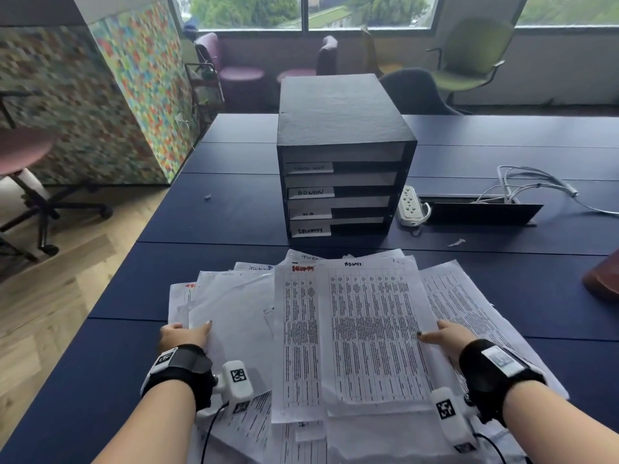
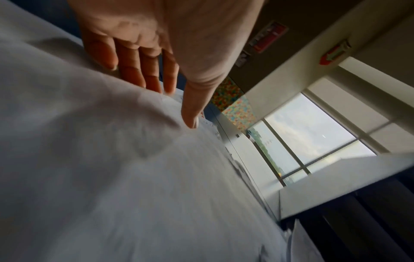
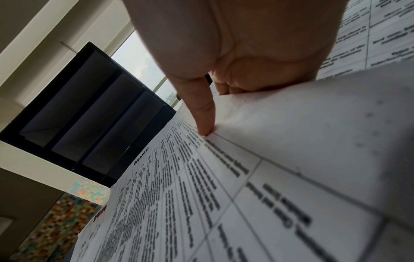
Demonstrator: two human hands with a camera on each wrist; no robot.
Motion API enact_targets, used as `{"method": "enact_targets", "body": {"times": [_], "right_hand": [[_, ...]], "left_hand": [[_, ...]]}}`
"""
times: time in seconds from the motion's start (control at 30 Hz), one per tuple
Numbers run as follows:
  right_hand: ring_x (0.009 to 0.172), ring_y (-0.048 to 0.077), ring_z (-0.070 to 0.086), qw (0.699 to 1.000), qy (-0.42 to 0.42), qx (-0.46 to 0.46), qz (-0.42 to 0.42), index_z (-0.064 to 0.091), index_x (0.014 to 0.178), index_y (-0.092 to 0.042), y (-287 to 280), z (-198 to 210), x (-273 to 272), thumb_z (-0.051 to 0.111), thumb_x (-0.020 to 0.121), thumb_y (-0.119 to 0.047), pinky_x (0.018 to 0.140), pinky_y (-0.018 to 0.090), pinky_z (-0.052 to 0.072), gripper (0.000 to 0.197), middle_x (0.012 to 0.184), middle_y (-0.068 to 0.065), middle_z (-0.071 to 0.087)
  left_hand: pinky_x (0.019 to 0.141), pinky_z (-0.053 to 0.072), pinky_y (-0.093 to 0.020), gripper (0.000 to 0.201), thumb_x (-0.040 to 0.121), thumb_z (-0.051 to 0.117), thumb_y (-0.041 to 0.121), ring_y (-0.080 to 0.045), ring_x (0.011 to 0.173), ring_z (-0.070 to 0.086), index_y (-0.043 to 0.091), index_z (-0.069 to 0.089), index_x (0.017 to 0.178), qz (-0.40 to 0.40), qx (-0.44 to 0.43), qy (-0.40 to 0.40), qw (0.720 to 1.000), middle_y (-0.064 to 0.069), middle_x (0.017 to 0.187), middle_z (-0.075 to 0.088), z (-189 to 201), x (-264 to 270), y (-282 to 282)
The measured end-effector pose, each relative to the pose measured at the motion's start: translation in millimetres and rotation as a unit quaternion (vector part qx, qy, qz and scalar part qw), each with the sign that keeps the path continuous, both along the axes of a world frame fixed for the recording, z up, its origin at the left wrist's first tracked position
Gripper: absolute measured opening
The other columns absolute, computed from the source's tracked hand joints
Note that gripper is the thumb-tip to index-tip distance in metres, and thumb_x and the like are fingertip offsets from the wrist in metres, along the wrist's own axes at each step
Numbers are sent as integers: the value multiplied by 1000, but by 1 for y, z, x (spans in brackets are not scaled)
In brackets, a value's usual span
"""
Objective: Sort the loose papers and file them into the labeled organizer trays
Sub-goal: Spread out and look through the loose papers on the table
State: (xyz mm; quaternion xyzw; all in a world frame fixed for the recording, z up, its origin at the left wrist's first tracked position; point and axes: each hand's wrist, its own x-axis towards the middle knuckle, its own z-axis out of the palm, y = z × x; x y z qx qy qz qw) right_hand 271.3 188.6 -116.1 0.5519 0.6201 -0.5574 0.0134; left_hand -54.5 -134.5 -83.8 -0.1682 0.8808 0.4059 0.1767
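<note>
- Head view, loose papers: we record a fanned, overlapping heap of printed sheets on the near part of the dark blue counter, just in front of the organizer. The top sheet is headed ADMIN; a sheet headed in red lies under its left edge.
- Handling, our judgement: light, limp and slick, so the sheets will slide over one another and crease if dragged. We would take one by a free edge or corner, thumb above and fingers below, and hold the stack down with the other hand.
- Left hand: it rests at the left edge of the heap, thumb on top of a blank-looking sheet, the other fingers out of sight.
- Right hand: it sits at the right edge of the ADMIN sheet, thumb on its face.
- Black organizer: four stacked trays with white labels. We read ADMIN on the second and something like SECURITY on the lowest; the other two are illegible. Pale surfaces show inside the slots; we cannot tell papers from tray floors.
- White power strip: beside the organizer's right side.
- Left wrist view: the left hand has its fingers straight and close together, tucked behind a lifted fold of paper, thumb tip pressing on top.
- Right wrist view: the right hand pinches the edge of the ADMIN sheet, thumb on top, curled fingers beneath. The organizer shows dim slots; contents unclear.
</note>
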Motion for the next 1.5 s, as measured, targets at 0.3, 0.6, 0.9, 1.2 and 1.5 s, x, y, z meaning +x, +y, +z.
{"method": "enact_targets", "body": {"times": [0.3,0.6,0.9,1.2,1.5], "right_hand": [[99,35,62,1000,-4,-10,12,60,98,-8,3,-3,0,70,78,-9,97,48,46,22,97,14,67],[94,30,60,1000,-3,-7,20,58,104,-9,5,-7,1,67,81,-4,95,41,46,25,86,6,65],[96,34,60,1000,4,-24,-2,59,99,-10,4,-5,1,64,82,-2,99,50,44,19,88,10,65],[114,39,56,999,-38,-18,31,54,122,0,31,-38,12,69,75,-12,99,51,44,51,121,24,59],[105,32,58,997,-62,-25,40,52,125,-2,18,-7,6,63,82,-2,101,48,43,45,108,15,59]], "left_hand": [[80,43,-35,42,81,73,28,-34,93,58,0,59,110,-59,58,11,997,-17,106,61,16,-6,2],[59,42,-24,14,87,65,23,-14,70,55,9,67,90,-157,187,245,938,-5,78,64,108,5,45],[71,45,-14,19,78,70,-1,-2,72,60,17,74,79,-379,372,282,799,11,75,69,178,54,83],[103,37,-31,49,73,54,-17,-1,117,48,26,74,58,-443,167,83,877,18,125,51,67,56,65],[54,58,-44,32,92,41,-11,-39,71,65,3,43,120,-161,313,-163,922,-23,99,61,30,58,52]]}}
